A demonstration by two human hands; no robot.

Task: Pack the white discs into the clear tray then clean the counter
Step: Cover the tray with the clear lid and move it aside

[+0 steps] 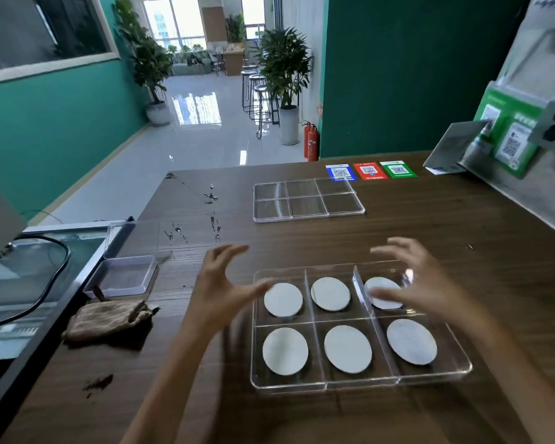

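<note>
A clear tray [455,373] with several compartments lies on the wooden counter [430,225] in front of me. Each compartment holds one white disc [348,348]. My left hand [220,291] hovers at the tray's left side, fingers spread and empty, its thumb over the near-left rim. My right hand [417,283] hovers over the tray's far right corner, fingers spread, partly covering the far-right disc [382,294]. Farther back lies the tray's clear lid [306,200], moulded into the same grid.
Liquid spills [212,200] wet the counter's far left, and a dark smear [98,383] marks the near left. A brown cloth [109,318] lies at the left edge beside a small clear box [124,277]. QR cards [370,170] sit at the back.
</note>
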